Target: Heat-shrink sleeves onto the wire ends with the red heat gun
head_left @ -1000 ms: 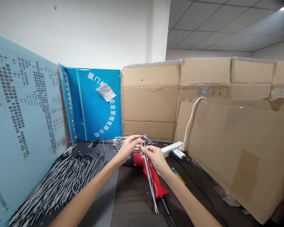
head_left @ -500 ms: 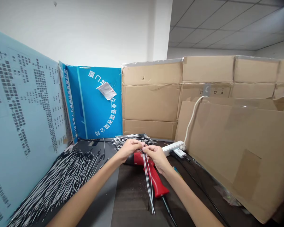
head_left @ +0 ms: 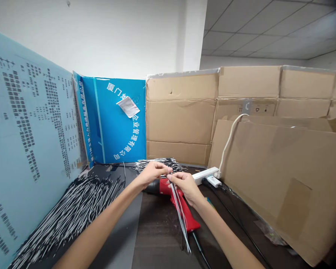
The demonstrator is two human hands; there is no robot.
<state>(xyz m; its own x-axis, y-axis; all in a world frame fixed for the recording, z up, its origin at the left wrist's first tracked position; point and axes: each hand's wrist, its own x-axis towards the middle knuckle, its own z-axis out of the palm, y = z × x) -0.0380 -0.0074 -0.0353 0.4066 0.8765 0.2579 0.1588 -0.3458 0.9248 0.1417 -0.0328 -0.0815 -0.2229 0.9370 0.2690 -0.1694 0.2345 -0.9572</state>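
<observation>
A thin bunch of white and black wires hangs from my right hand, whose thumb and fingers are closed on it near the upper ends. My left hand pinches at the tips of the same wires, its fingertips almost touching those of the right. What exactly lies between the left fingertips is too small to make out fully. Directly below and behind the hands, a red heat gun with a dark nozzle lies on the dark tabletop. The loose lower wire ends pass in front of its handle.
A large pile of black-and-white wires spreads at the left, and a smaller wire stack lies behind the hands. A white power strip with plugged-in cables sits to the right. Cardboard panels and a blue board wall the table.
The lower ends of the wire bunch have swung to the right. Both hands keep nearly the same place and grip, while the view has shifted slightly.
</observation>
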